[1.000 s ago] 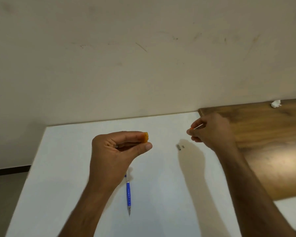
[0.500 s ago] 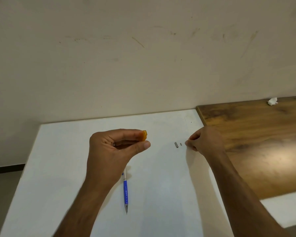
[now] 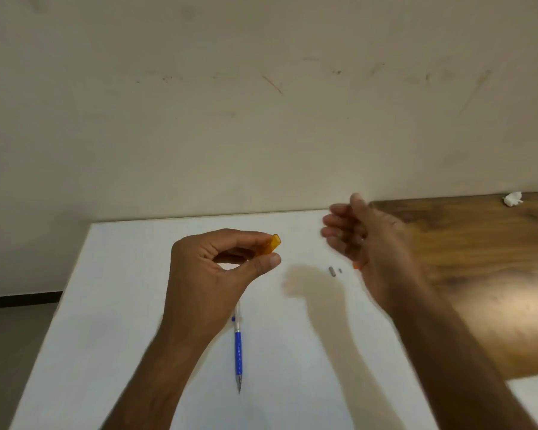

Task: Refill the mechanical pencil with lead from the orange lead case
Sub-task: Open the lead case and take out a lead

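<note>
My left hand (image 3: 212, 274) holds the orange lead case (image 3: 269, 245) between thumb and fingertips above the white table (image 3: 121, 305), the case's end pointing right. The blue mechanical pencil (image 3: 238, 352) lies on the table below that hand, tip toward me, its top end hidden by the hand. Two small grey pencil parts (image 3: 332, 271) lie side by side to the right. A small orange piece (image 3: 356, 266) shows just beside them, partly hidden by my right hand (image 3: 370, 240). That hand is raised over the table, blurred, fingers loosely curled and apart, nothing held.
A brown wooden surface (image 3: 479, 274) adjoins the white table on the right, with a crumpled white scrap (image 3: 512, 199) at its far edge. A bare wall stands behind both. The table's left edge drops to the floor.
My right hand went down to the table beside the grey parts with the small orange piece, then lifted away without it. My left hand kept the lead case nearly still.
</note>
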